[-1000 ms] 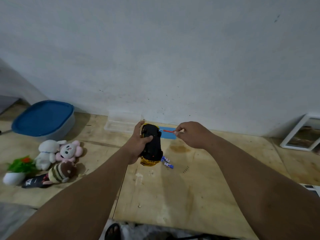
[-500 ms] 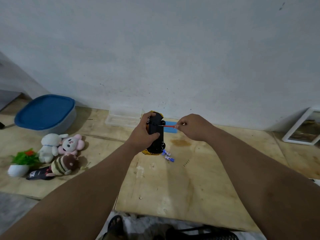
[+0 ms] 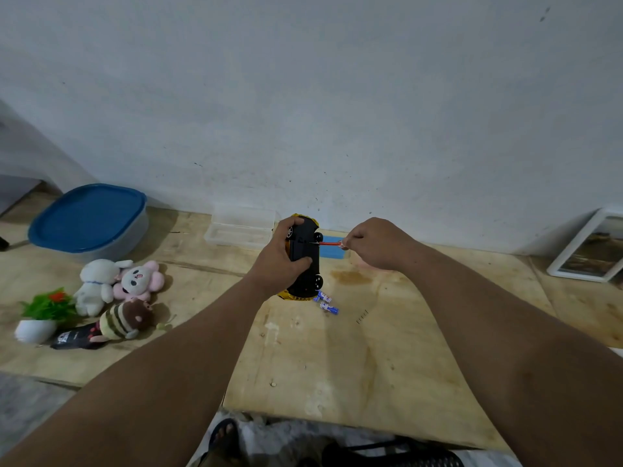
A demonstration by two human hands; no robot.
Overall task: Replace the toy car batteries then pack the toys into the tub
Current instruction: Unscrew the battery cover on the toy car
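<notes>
My left hand grips a yellow toy car turned so its black underside faces me, held above the plywood floor. My right hand pinches a small red-handled screwdriver whose tip touches the car's underside near a wheel. Two blue batteries lie on the floor just below the car. A grey tub with a blue lid stands at the far left by the wall. Three plush toys lie in front of it: a white one, a pink one and a striped brown one.
A clear plastic box sits by the wall left of the car, a blue strip behind it. A small potted plant and a black packet lie at the left. A framed picture leans at the right. A sandalled foot shows below.
Both hands and the car have risen slightly towards the wall. The screwdriver stays against the car's underside.
</notes>
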